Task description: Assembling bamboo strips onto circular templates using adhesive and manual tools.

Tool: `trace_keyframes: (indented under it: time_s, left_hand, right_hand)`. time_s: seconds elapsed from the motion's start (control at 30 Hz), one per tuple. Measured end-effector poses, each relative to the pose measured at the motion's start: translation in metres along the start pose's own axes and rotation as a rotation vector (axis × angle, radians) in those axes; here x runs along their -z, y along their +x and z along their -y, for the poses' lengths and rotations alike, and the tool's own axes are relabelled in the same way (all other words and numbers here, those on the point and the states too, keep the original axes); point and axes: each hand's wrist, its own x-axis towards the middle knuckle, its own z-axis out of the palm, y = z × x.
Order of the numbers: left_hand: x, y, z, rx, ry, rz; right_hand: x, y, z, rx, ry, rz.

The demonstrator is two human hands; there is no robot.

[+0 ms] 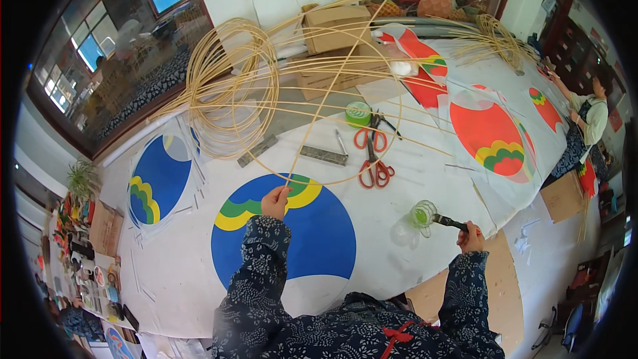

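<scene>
Well forward, left fingers (282, 193) pinch a thin cane (297, 156); right fingers (473, 231) grip a brush (451, 223).

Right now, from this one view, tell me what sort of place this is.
Probably a craft workshop, judging by the coiled cane-like strips, the red-handled scissors and the large round blue panel with green and yellow scallops.
</scene>
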Motion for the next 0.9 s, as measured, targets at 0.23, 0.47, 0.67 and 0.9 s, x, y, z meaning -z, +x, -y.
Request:
trace_keyframes:
  time_s: [0.23,0.47,0.67,0.9]
  left_hand:
    - [0.011,0.020,0.026,0.027,0.057,-0.018]
    - [0.004,0.020,0.022,-0.003,0.185,-0.055]
    - [0.009,0.010,0.006,0.075,0.295,-0.040]
    - [0.044,-0.078,-0.086,-0.296,0.634,-0.196]
  right_hand:
    - [-0.037,-0.008,-0.013,0.066,-0.035,-0.078]
    - [-0.060,-0.012,-0.015,0.127,-0.094,-0.095]
    - [-0.073,-0.019,-0.014,0.204,-0.049,-0.041]
    - [-0.148,-0.061,0.005,0.095,0.039,0.076]
